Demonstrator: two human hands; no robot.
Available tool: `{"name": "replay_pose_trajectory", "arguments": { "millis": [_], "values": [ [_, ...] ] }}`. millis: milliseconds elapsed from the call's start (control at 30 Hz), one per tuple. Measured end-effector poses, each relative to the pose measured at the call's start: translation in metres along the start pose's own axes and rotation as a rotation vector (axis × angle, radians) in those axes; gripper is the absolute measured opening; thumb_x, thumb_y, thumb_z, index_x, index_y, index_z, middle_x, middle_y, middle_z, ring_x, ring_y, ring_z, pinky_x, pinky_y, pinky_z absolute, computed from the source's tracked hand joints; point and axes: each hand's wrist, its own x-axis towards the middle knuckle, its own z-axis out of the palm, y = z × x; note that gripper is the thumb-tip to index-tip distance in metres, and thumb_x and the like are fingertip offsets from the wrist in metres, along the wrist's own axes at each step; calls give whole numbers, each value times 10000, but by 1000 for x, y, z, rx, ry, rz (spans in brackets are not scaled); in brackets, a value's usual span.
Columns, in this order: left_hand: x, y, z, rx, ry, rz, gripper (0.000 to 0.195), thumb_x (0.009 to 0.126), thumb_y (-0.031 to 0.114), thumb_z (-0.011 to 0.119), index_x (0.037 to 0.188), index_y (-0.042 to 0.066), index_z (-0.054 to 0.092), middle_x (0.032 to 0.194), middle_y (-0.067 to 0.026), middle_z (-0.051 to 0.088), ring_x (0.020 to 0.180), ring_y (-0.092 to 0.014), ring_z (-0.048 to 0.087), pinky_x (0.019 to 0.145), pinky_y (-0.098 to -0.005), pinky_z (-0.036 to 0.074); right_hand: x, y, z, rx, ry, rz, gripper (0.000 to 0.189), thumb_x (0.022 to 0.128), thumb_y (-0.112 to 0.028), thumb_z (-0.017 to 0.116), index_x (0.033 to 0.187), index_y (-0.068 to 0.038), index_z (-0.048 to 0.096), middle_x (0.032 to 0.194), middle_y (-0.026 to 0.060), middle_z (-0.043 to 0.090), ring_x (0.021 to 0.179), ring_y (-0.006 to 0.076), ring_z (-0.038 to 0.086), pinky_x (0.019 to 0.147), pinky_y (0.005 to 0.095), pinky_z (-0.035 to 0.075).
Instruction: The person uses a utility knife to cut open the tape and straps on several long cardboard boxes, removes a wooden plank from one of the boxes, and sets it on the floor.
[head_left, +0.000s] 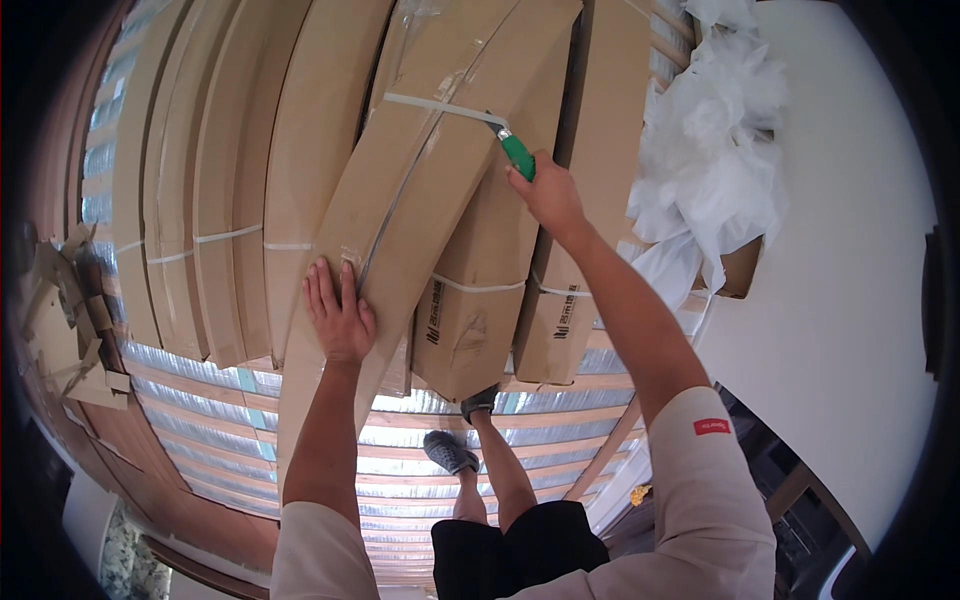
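A long cardboard carton (405, 187) lies slantwise across other cartons in front of me. Clear tape runs along its top seam, and a white plastic strap (442, 106) crosses it. My right hand (553, 191) grips the green handle of a knife (517, 154). The knife's dark blade meets the strap near the carton's right edge; whether the strap is cut there I cannot tell. Flat on the carton's lower left part rests my left hand (341, 315), fingers apart and holding nothing.
Several strapped cartons (232, 180) lie side by side to the left, two more (480, 322) to the right. Wooden battens (210, 390) over silvery foil form the floor underfoot. Crumpled white plastic film (705, 142) lies along the right wall (840, 225). Torn cardboard (67, 330) is at far left.
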Motion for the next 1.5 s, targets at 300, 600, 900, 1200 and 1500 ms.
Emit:
{"name": "replay_pose_trajectory", "arguments": {
  "millis": [300, 600, 900, 1200, 1500],
  "values": [
    [5, 9, 11, 7, -1, 5, 563, 947, 268, 386, 1462, 44, 418, 1554, -263, 275, 1426, -446, 271, 1174, -581, 192, 73, 181, -400, 578, 531, 310, 287, 903, -320, 643, 798, -60, 581, 602, -1, 482, 458, 122, 451, 422, 296, 396],
    [3, -2, 2, 6, -41, -19, 562, 926, 265, 402, 1438, 34, 434, 1529, -287, 304, 1408, -470, 290, 1165, -603, 211, 106, 52, -263, 193, 145, 136, 343, 995, -343, 542, 1186, -58, 562, 674, -9, 489, 496, 82, 431, 425, 268, 375],
    [-3, -8, 1, 4, -39, -26, 547, 927, 271, 402, 1413, 29, 469, 1510, -290, 337, 1393, -467, 323, 1150, -604, 247, 268, -93, -178, -472, 160, -296, 370, 905, -240, 620, 1241, -87, 596, 895, 142, 706, 691, 283, 695, 680, 401, 548],
    [-4, -9, 6, -18, -3, -2, 534, 929, 264, 407, 1405, 34, 485, 1499, -283, 360, 1387, -457, 339, 1142, -607, 264, 321, -97, -187, -749, -22, -277, 351, 892, -261, 650, 1235, -185, 634, 1067, 141, 690, 977, 339, 657, 819, 472, 515],
    [-7, -9, 2, -33, 14, -15, 526, 915, 231, 443, 1398, 30, 496, 1482, -275, 389, 1369, -451, 369, 1140, -597, 279, 269, 6, -216, -972, -60, -309, 273, 855, -223, 640, 1114, -156, 693, 973, 115, 709, 911, 327, 684, 757, 458, 540]
  ]
}}
